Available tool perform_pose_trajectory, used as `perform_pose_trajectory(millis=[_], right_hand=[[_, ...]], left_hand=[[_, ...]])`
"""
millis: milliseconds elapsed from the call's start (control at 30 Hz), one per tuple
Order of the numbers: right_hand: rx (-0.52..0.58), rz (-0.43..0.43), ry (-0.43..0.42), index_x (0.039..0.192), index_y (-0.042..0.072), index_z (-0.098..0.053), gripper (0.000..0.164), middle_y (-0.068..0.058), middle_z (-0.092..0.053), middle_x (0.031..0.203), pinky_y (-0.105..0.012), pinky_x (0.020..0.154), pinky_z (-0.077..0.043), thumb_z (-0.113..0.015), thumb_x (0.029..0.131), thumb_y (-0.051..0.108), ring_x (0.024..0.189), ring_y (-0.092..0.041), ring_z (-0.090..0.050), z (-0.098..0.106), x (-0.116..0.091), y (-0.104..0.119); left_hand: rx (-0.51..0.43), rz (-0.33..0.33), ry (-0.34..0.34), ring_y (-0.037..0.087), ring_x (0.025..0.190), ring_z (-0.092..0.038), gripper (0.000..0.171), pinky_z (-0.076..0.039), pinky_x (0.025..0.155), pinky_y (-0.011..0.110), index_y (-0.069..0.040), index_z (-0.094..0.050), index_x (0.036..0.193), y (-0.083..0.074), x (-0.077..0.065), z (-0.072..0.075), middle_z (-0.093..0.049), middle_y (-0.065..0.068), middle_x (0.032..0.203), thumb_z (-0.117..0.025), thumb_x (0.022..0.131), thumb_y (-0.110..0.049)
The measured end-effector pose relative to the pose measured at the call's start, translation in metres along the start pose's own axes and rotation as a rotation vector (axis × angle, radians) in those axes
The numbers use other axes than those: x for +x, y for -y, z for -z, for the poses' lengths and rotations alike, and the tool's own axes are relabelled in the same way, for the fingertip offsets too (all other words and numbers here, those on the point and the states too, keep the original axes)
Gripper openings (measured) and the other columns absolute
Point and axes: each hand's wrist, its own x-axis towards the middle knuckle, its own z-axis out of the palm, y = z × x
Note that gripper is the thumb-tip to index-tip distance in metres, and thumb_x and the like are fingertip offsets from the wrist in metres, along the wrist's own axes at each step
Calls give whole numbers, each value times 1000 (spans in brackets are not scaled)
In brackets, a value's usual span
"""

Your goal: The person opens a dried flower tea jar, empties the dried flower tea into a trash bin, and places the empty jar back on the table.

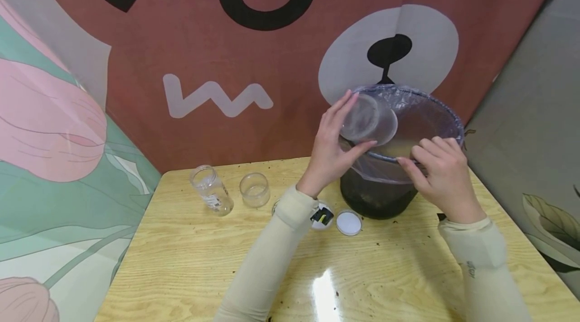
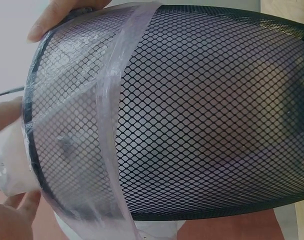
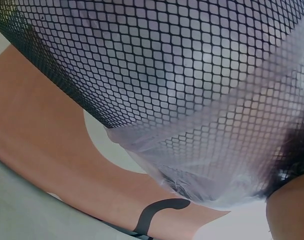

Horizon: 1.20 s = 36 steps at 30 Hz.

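Note:
In the head view, my left hand [image 1: 333, 143] holds a translucent plastic bowl [image 1: 369, 118] between thumb and fingers, tipped at the left side of a waste bin's mouth. The bin [image 1: 378, 198] is black mesh, with a thin clear plastic liner [image 1: 426, 110] folded over its rim. My right hand [image 1: 441, 173] grips the near right rim, thumb outside along the edge. The left wrist view has the mesh wall [image 2: 202, 115] close up, with the bowl [image 2: 12, 162] partly hidden at the left edge. In the right wrist view, the liner [image 3: 212, 170] hangs over the mesh.
On the wooden table [image 1: 190, 271], a clear jar [image 1: 212, 191] and a short clear cup [image 1: 255, 190] stand at the left. A white lid [image 1: 349, 223] lies by the bin, beside a round white thing with a black-and-yellow item [image 1: 322, 215]. A printed cloth [image 1: 204, 141] hangs behind.

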Motion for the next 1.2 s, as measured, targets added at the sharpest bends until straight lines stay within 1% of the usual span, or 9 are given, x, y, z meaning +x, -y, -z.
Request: perform_pose_trajectory(millis=[233,367,567,633,700,767,833,900,1200], right_hand=[[16,-19,3,70,4,-53,63,-8,-47,67,-42,65,-29,-43,109,53,63,-29,-41,-1,0,3],[38,-35,-5,79,1,-65,62,-13,-58,76,-46,68,-35,-44,108,52,69,-34,-50,-1,0,4],[57,-61,-76,102,0,-76,62,-20,-70,94,-57,82,-43,-46,107,54,83,-41,-60,0,5,11],[75,-70,-122,109,1,-76,61,-21,-71,99,-56,85,-44,-48,106,56,88,-42,-61,0,8,16],[101,-75,-163,116,3,-76,60,-22,-72,102,-49,89,-46,-51,104,56,91,-43,-63,0,13,22],[133,-76,-190,122,5,-74,59,-22,-71,105,-36,95,-46,-54,103,56,93,-43,-63,0,17,28],[169,-71,-198,127,6,-72,59,-24,-70,108,-24,101,-43,-55,103,56,95,-43,-63,0,22,35],[204,-65,-198,130,5,-70,60,-25,-69,110,-16,106,-39,-56,102,56,97,-42,-64,-1,27,41],[230,-71,-134,141,4,-61,66,-26,-66,122,-16,113,-36,-58,101,57,107,-43,-64,-5,34,48]], left_hand=[[-70,-21,-167,19,148,-41,94,-37,122,34,-7,-40,156,1,-1,5,-43,14,158,-92,78,-18],[-88,-15,-212,19,141,-43,97,-42,118,34,-7,-42,156,4,-4,11,-45,14,150,-94,74,-20],[-174,-32,-193,22,134,-44,94,-49,112,35,-7,-46,153,8,-11,20,-39,17,144,-94,72,-13],[-212,-27,-187,22,132,-46,93,-52,110,36,-8,-47,151,8,-14,22,-38,17,143,-94,71,-10],[-243,-17,-180,22,132,-47,91,-54,108,36,-8,-47,149,7,-16,25,-37,18,142,-94,71,-8],[-266,-8,-172,22,132,-47,90,-54,108,38,-7,-47,148,7,-18,27,-37,19,143,-93,70,-6],[-276,-11,-161,23,133,-48,90,-53,108,39,-6,-46,147,7,-20,29,-37,19,143,-93,70,-5],[-283,-26,-149,25,133,-48,90,-53,109,39,-5,-46,147,9,-21,30,-38,20,144,-93,70,-4],[-283,-82,-118,29,136,-49,91,-50,113,42,0,-44,146,10,-20,33,-39,23,145,-93,70,-1]])
